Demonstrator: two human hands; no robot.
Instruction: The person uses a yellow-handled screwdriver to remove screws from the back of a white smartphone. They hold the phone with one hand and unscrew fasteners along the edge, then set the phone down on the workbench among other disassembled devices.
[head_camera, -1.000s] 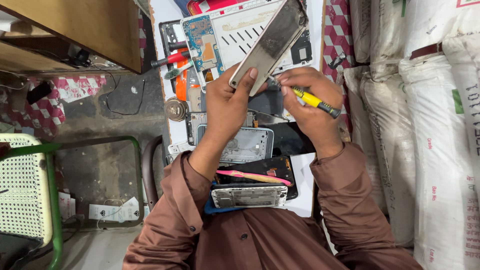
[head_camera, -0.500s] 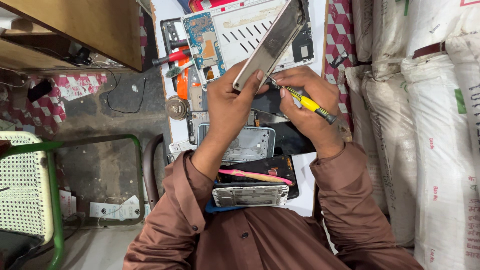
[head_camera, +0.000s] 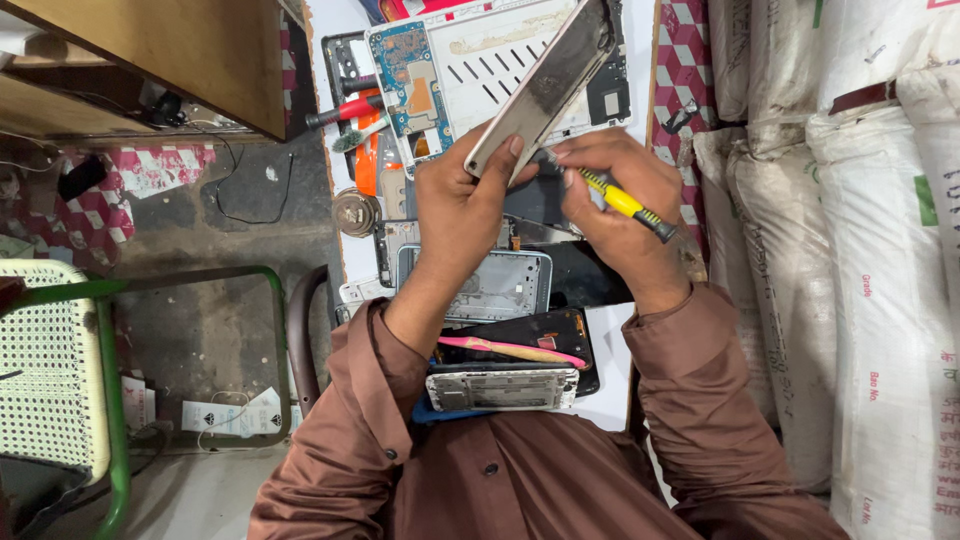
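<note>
The person is wearing a brown shirt (head_camera: 520, 490) of plain, slightly creased cloth. Small dark buttons (head_camera: 491, 468) are running down its front. Below the buttons the cloth is lying in soft folds. The long sleeves, left (head_camera: 350, 400) and right (head_camera: 690, 380) of the buttons, are ending loose at the wrists, leaving the left hand (head_camera: 462, 195) and right hand (head_camera: 615, 195) bare, with short nails showing.

- White woven sacks (head_camera: 850, 250) with faint coloured print stand stacked just right of the right hand (head_camera: 620, 205).
- A grey phone screen panel (head_camera: 545, 85), long and flat, is tilted in the left hand (head_camera: 460, 200).
- A small white printed paper (head_camera: 235, 415) lies on the floor, far left of both hands.
</note>
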